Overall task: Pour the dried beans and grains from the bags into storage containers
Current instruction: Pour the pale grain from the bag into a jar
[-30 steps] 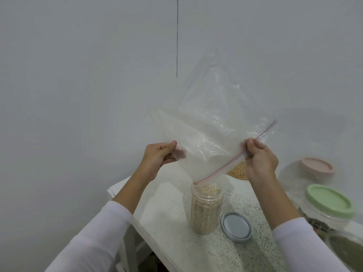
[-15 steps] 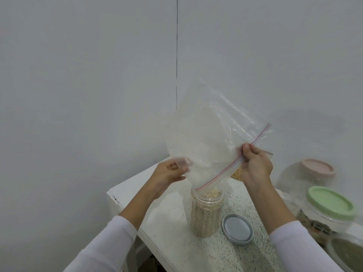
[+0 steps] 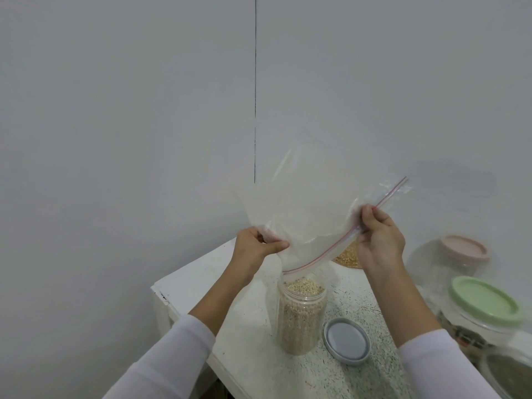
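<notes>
hands (image 3: 316, 243) holding bag (image 3: 305, 208), above jar (image 3: 300, 315)

Both hands hold a clear zip bag (image 3: 305, 214) upside down, left hand (image 3: 253, 249) pinching its side, right hand (image 3: 380, 240) its zipper edge; below between them stands a full jar (image 3: 300, 315), lid (image 3: 347, 341) beside.

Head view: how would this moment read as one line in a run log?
step: emptying bag | left hand: grips zip bag | right hand: pinches its zipper edge | jar: nearly full of grain, open | lid: on table
</notes>
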Motion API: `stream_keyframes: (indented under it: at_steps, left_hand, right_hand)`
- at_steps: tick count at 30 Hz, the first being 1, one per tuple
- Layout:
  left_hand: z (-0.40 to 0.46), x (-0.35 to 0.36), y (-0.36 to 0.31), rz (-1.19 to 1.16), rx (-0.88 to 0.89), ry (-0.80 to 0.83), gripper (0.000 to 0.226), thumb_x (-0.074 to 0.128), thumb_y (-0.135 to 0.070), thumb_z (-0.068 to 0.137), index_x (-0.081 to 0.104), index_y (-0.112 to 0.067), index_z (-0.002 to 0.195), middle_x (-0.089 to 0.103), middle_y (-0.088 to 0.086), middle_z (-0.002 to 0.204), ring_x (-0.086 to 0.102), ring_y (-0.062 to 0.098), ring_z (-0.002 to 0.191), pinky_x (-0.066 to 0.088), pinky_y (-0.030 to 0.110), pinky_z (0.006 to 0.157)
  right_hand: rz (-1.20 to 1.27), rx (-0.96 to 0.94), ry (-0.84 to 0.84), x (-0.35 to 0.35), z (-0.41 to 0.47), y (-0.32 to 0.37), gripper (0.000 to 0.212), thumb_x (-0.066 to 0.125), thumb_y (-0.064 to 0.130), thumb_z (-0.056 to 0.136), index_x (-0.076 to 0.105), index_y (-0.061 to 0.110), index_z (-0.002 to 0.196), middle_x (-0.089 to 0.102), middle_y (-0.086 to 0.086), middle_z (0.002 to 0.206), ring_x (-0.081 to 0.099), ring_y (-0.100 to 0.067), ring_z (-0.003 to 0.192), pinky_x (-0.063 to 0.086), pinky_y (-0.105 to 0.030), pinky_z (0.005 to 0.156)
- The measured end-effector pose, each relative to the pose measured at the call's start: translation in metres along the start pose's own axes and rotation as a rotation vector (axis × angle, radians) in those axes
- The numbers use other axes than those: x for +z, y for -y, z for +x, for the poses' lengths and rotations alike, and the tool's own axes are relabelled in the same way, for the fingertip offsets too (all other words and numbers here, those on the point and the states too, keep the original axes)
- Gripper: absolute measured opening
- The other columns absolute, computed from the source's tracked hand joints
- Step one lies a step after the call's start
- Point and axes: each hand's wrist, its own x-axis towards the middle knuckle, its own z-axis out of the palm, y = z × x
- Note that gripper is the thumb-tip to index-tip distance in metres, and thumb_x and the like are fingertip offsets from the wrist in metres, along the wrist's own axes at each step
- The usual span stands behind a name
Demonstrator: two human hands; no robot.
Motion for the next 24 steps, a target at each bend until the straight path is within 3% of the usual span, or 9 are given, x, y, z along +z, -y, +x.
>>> stream_keyframes:
  at_steps: [4,8,16,20,24]
  left_hand:
    - [0.002,0.000,0.000,0.028,0.013,-0.009,0.019,0.083,0.003,0.063,0.065,-0.003,0.063,0.064,0.001,0.064,0.060,0.014,0.071,0.048,0.023,0.073]
    - [0.002,-0.001,-0.001,0.021,0.004,-0.029,0.020,0.083,0.003,0.063,0.065,-0.006,0.061,0.062,-0.010,0.055,0.058,0.000,0.059,0.047,0.011,0.064]
    - [0.003,-0.006,-0.004,-0.091,-0.023,-0.006,0.016,0.075,0.011,0.071,0.067,-0.004,0.072,0.070,-0.001,0.063,0.067,0.010,0.063,0.055,0.020,0.063]
    - [0.004,-0.014,-0.009,-0.235,-0.036,-0.006,0.020,0.067,0.014,0.076,0.066,0.000,0.090,0.073,0.008,0.072,0.069,0.021,0.067,0.059,0.025,0.067]
    - [0.008,-0.023,-0.014,-0.288,0.013,-0.041,0.053,0.061,0.016,0.082,0.043,-0.009,0.125,0.073,0.012,0.082,0.071,0.020,0.066,0.058,0.025,0.065]
  right_hand:
    - [-0.016,-0.009,0.029,0.002,-0.001,0.000,0.018,0.052,-0.012,0.087,0.059,0.003,0.078,0.066,0.002,0.056,0.064,-0.005,0.054,0.053,-0.015,0.061]
    - [-0.035,0.009,0.044,-0.001,0.000,0.000,0.018,0.052,-0.012,0.087,0.058,0.003,0.080,0.067,0.002,0.057,0.064,-0.005,0.055,0.053,-0.015,0.061]
    - [-0.072,-0.031,0.015,-0.003,0.005,0.005,0.017,0.056,-0.009,0.086,0.058,0.007,0.081,0.068,0.002,0.060,0.066,-0.007,0.058,0.054,-0.018,0.061]
    - [-0.188,-0.111,-0.037,0.002,0.004,0.005,0.027,0.057,-0.009,0.087,0.047,0.015,0.085,0.069,0.000,0.060,0.068,-0.010,0.058,0.055,-0.022,0.058]
    - [-0.293,-0.120,-0.096,0.010,0.005,0.000,0.041,0.060,-0.008,0.086,0.033,0.017,0.104,0.068,-0.011,0.080,0.068,-0.013,0.057,0.057,-0.033,0.075]
